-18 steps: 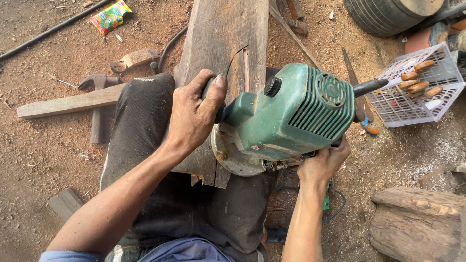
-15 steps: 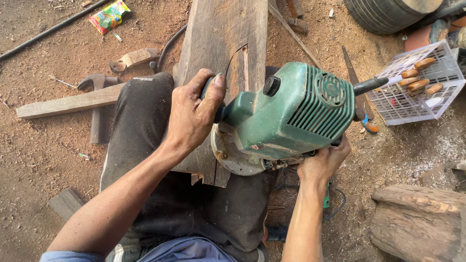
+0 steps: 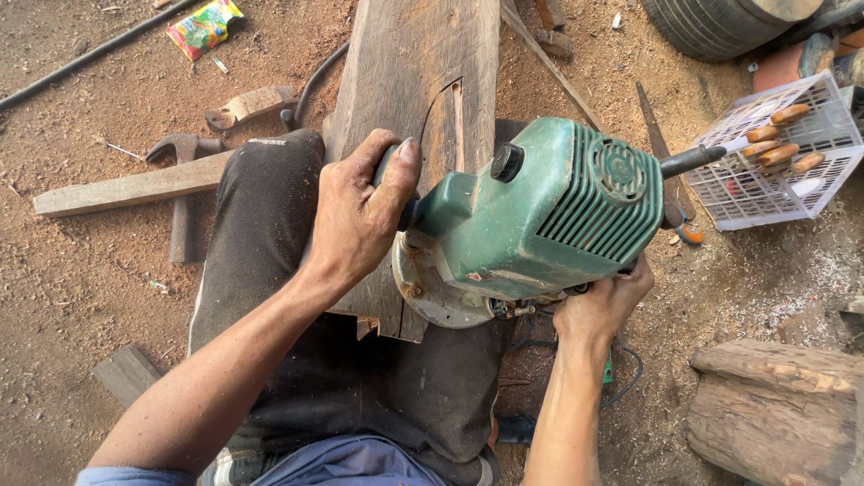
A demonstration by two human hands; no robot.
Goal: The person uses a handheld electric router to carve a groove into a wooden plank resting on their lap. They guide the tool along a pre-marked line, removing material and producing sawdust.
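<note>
Your left hand (image 3: 355,216) wraps the green router (image 3: 531,225)'s side handle, right hand (image 3: 598,306) gripping beneath it, fingers curled tight; the router sits at the plank (image 3: 405,81)'s near end across your thigh; a kickback could throw it onto your leg.

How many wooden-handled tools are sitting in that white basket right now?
4 show in the white wire basket at upper right: wooden handles stacked along its far side, tips pointing left. More may lie hidden beneath them or beyond the picture's edge.
</note>
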